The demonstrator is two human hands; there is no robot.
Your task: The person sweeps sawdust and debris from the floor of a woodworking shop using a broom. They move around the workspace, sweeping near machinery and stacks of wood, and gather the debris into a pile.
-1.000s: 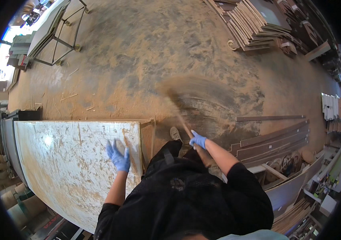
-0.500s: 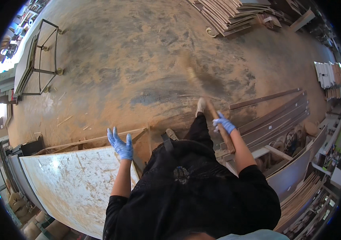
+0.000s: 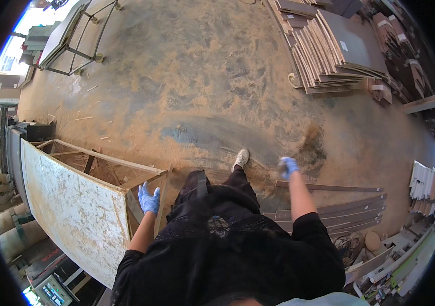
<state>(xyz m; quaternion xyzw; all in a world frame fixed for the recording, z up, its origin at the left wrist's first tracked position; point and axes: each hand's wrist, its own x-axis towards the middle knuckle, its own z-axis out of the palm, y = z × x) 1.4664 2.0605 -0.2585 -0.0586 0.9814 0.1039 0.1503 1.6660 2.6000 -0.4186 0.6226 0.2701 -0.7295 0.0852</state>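
My left hand (image 3: 149, 199), in a blue glove, is raised with its fingers spread and holds nothing. It is beside the near corner of a wooden-framed box with a scuffed white top (image 3: 80, 214). My right hand (image 3: 290, 166), also in a blue glove, is closed round the handle of a broom. The handle's end shows as a blurred stub by the glove. A smeared brown patch (image 3: 311, 136) beyond the hand looks like the broom head in motion, over the dusty floor (image 3: 197, 86). My light shoe (image 3: 241, 157) stands on the floor between my hands.
Long brown boards (image 3: 334, 211) lie on the floor at my right. A leaning stack of panels (image 3: 329, 51) stands at the far right. At the far left is a metal-framed cart (image 3: 82, 53) on wheels. A small control screen (image 3: 53, 293) shows at lower left.
My right hand has swung the broom outward to the right, and its head has moved from ahead of my foot to the right. My view has turned left; my left hand stays open.
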